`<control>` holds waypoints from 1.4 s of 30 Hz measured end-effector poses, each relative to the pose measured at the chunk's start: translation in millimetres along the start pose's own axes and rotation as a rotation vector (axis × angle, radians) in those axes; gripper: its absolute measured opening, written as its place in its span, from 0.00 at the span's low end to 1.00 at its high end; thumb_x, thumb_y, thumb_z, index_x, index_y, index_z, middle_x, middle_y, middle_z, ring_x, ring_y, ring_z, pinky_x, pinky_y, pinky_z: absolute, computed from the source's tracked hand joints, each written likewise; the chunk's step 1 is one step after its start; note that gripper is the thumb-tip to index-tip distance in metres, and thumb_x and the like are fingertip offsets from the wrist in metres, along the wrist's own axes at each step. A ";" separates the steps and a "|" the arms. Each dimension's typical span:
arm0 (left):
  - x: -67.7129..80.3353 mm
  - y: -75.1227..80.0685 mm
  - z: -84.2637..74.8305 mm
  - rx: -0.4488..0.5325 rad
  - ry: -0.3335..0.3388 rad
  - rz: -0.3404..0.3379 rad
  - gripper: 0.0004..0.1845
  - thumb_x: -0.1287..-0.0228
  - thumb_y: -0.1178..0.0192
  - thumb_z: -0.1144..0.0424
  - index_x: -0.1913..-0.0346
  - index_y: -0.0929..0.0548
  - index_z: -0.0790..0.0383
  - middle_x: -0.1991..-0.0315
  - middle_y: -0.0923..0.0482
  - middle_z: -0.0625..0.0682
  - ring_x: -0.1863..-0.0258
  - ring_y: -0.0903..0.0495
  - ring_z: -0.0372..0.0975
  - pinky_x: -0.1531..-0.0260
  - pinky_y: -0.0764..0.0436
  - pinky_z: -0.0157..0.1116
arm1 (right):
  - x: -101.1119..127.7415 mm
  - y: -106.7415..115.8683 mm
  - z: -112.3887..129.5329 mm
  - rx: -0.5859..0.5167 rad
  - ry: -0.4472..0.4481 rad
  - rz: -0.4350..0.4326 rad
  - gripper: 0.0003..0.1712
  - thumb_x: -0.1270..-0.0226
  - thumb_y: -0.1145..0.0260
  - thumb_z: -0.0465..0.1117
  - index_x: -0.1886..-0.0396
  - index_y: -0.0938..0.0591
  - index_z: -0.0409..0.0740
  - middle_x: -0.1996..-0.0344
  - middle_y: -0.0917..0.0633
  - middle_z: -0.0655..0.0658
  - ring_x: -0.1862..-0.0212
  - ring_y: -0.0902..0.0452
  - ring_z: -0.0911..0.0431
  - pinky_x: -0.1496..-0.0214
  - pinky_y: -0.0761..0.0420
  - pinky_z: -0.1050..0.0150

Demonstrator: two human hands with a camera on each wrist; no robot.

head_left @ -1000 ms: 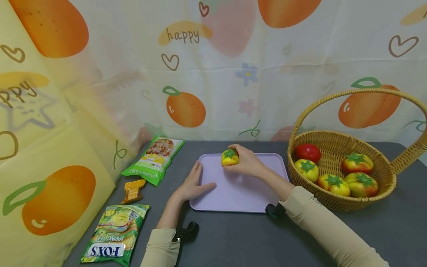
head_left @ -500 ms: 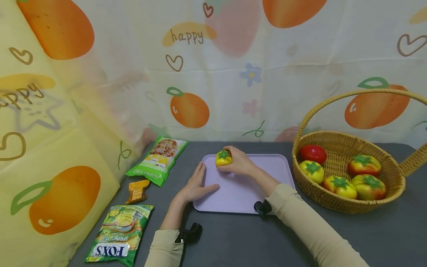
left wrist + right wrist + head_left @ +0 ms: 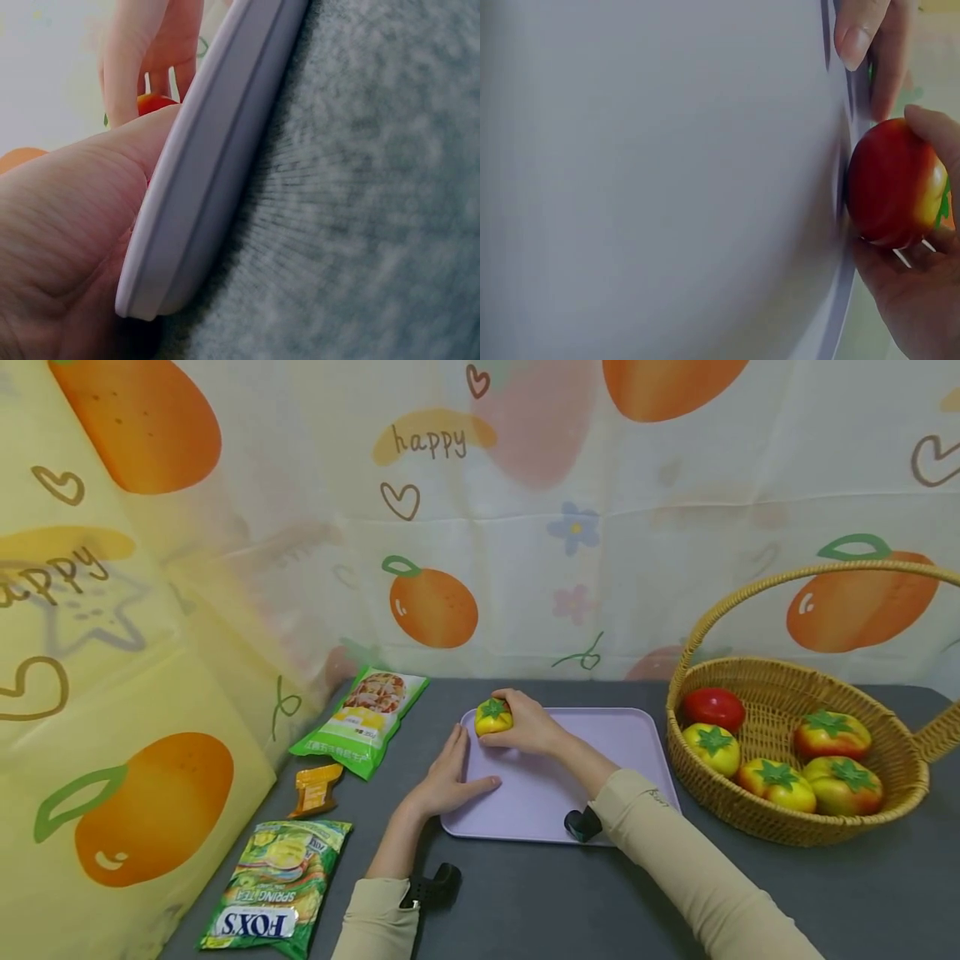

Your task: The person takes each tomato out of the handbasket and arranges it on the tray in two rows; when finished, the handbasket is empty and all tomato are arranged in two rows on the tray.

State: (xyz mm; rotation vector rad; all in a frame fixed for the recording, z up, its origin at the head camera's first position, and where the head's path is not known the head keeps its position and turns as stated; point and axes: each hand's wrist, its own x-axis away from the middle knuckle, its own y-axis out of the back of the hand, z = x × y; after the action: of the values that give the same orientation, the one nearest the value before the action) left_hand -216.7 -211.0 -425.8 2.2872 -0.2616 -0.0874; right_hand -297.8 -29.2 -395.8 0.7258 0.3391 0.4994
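My right hand point(image 3: 529, 727) grips a yellow-and-red persimmon point(image 3: 492, 718) with a green leafy top, at the far left corner of a lilac tray point(image 3: 547, 793). In the right wrist view the persimmon's red underside point(image 3: 889, 187) shows between thumb and fingers, close to the tray's surface; whether it touches cannot be told. My left hand point(image 3: 444, 783) rests at the tray's left edge, fingers straight and thumb lying over the rim. The left wrist view shows that hand against the tray's side point(image 3: 199, 180), with part of the fruit hidden behind it.
On the right stands a wicker basket point(image 3: 697, 785) with a tall handle, holding several more persimmons and a red fruit point(image 3: 714, 708). Left of the tray lie a green-and-white food packet point(image 3: 367, 714), a small orange wrapped snack point(image 3: 315, 791) and a green FOX'S bag point(image 3: 277, 889).
My right hand has carried the persimmon left across the tray to its far left corner, near the left fingertips. The left hand stays at the tray's edge. The head view has shifted slightly.
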 end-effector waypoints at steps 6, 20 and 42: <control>-1.2 -1.7 -3.7 0.001 -0.005 0.006 0.54 0.37 0.36 0.47 0.24 0.59 0.72 0.23 0.67 0.65 0.24 0.63 0.56 0.31 0.57 0.61 | 0.6 1.6 -1.5 0.011 0.009 0.005 0.47 0.43 0.26 0.48 0.30 0.36 0.34 0.38 0.27 0.36 0.42 0.29 0.47 0.38 0.29 0.51; -4.0 -4.2 -7.9 0.000 0.002 0.017 0.55 0.38 0.36 0.46 0.24 0.59 0.70 0.23 0.67 0.64 0.24 0.63 0.55 0.31 0.57 0.59 | 5.7 6.7 -3.8 0.037 0.011 0.004 0.48 0.43 0.26 0.50 0.30 0.36 0.33 0.36 0.28 0.36 0.40 0.30 0.46 0.36 0.31 0.49; -1.4 -2.7 -1.3 -0.011 0.040 -0.004 0.56 0.39 0.36 0.45 0.23 0.59 0.69 0.23 0.67 0.64 0.25 0.62 0.58 0.33 0.57 0.63 | 43.9 39.1 6.3 -0.096 -0.032 -0.037 0.48 0.43 0.25 0.50 0.27 0.37 0.43 0.30 0.35 0.38 0.33 0.35 0.43 0.39 0.26 0.48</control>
State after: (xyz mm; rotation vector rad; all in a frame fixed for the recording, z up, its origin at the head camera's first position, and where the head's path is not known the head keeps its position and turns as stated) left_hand -217.4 -207.9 -427.0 2.2762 -0.2347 -0.0446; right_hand -270.7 16.3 -369.4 0.6325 0.2960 0.4651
